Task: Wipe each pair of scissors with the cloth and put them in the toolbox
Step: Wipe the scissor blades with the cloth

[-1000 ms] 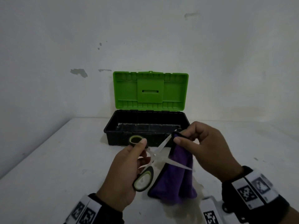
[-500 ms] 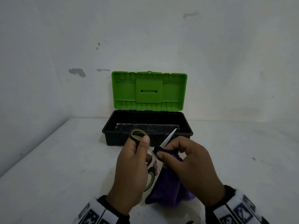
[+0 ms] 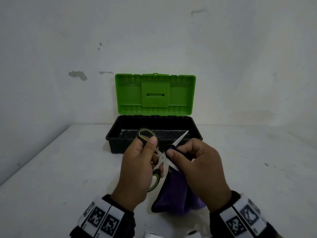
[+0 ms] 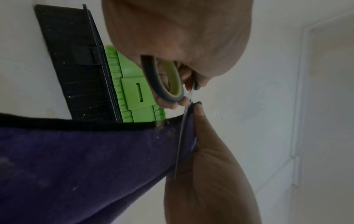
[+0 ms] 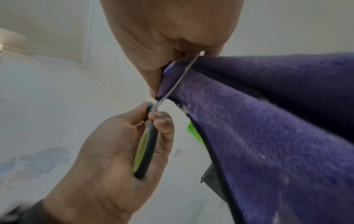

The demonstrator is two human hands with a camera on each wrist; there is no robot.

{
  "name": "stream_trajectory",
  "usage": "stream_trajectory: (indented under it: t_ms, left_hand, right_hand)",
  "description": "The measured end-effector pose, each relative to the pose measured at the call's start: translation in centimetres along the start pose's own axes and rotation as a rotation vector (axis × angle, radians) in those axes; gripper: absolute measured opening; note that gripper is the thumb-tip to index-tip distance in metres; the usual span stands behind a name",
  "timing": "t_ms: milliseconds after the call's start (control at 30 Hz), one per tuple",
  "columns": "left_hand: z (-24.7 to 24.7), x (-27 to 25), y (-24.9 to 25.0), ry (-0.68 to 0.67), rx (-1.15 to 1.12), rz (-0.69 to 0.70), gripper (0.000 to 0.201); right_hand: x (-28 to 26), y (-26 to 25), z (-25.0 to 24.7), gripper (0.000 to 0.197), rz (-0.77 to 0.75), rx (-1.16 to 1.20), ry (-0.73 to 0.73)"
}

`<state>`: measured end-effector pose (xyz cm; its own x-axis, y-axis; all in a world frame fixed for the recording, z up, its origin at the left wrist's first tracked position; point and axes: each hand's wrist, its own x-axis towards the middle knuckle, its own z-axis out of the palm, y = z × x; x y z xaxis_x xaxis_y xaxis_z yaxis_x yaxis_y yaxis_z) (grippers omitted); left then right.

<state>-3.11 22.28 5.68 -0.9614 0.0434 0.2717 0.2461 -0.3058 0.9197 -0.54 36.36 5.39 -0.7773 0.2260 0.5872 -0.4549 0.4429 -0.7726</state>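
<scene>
My left hand (image 3: 145, 160) grips the black-and-green handles of a pair of scissors (image 3: 163, 156), held in the air with its blades spread. One blade tip (image 3: 184, 134) points up toward the toolbox. My right hand (image 3: 185, 157) pinches a purple cloth (image 3: 175, 191) around a blade near the pivot; the cloth hangs down below it. In the left wrist view the handle loop (image 4: 170, 81) sits in my fingers and the blade (image 4: 180, 141) lies against the cloth (image 4: 86, 166). In the right wrist view the blade (image 5: 178, 78) runs through the pinched cloth (image 5: 258, 121).
The toolbox (image 3: 120, 145) stands behind my hands on the white table (image 3: 60, 169), black tub open, green lid (image 3: 155, 95) upright against the wall. Its inside looks dark; I cannot tell what lies in it.
My right hand has slid the cloth from the blade's tip down toward the pivot. Both hands have drawn closer to me and the scissors stand more upright.
</scene>
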Motion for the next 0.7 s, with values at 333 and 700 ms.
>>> stream_trajectory:
  t_ms: [333, 700]
  left_hand:
    - [0.1, 0.7, 0.0, -0.080, -0.039, -0.002, 0.024]
    - [-0.1, 0.7, 0.2, -0.115, -0.040, -0.019, 0.026]
  right_hand:
    - [0.5, 0.5, -0.2, 0.021, 0.029, 0.047, 0.047]
    - [1.3, 1.0, -0.8, 0.022, 0.126, 0.162, 0.069]
